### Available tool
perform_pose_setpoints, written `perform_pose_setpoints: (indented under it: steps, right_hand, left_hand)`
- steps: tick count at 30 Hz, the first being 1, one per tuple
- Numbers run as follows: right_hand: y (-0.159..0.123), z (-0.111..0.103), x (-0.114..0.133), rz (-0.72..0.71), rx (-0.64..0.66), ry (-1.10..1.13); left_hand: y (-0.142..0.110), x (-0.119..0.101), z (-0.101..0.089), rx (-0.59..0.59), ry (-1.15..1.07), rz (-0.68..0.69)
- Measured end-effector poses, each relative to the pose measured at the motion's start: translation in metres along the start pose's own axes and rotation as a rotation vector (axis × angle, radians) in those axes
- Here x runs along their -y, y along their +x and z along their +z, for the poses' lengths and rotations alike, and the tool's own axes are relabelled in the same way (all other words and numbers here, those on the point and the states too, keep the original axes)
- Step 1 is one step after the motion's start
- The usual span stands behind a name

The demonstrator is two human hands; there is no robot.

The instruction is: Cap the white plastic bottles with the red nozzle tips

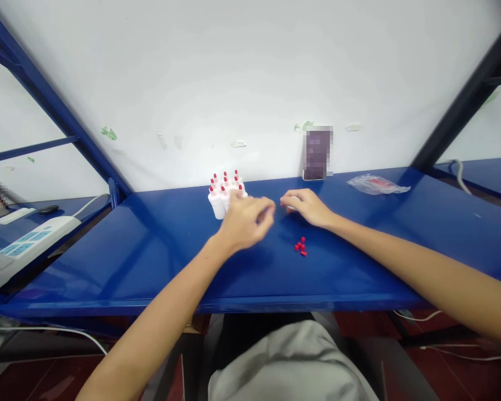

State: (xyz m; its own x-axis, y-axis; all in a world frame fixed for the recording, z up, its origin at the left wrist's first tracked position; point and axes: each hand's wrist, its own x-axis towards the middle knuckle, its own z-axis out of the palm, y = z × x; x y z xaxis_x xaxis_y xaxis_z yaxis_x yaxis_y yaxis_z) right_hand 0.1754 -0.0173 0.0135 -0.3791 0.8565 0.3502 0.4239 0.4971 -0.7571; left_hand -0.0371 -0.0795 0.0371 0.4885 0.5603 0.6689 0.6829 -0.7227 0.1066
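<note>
My left hand is closed, with thumb and fingers curled together just in front of the bottle group; whatever is inside the curl is hidden. To its right, my right hand is wrapped around a white bottle, of which only a small white part shows between the fingers. A cluster of white bottles with red caps stands upright at the back, partly covered by my left hand. Several loose red caps lie on the table below my right hand.
The blue table meets a white wall. A phone with a blurred screen leans on the wall. A clear plastic bag with something red lies at the back right. A white power strip sits at the left beyond a blue frame post.
</note>
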Motion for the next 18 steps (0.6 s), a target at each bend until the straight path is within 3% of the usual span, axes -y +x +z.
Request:
perform_pose_setpoints:
  steps: [4, 9, 12, 18]
  right_hand:
    - [0.0, -0.002, -0.002, -0.002, -0.051, -0.151]
    - [0.0, -0.004, 0.001, -0.014, -0.049, -0.202]
    - [0.0, -0.004, 0.002, -0.018, -0.05, -0.2]
    - [0.0, 0.0, -0.001, -0.04, -0.063, -0.231]
  left_hand:
    - [-0.005, -0.03, 0.02, 0.25, -0.194, 0.017]
    - [-0.011, -0.034, 0.022, 0.415, -0.185, 0.096]
    - [-0.011, -0.032, 0.022, 0.471, -0.139, 0.133]
    - [-0.01, -0.03, 0.024, 0.476, -0.187, 0.144]
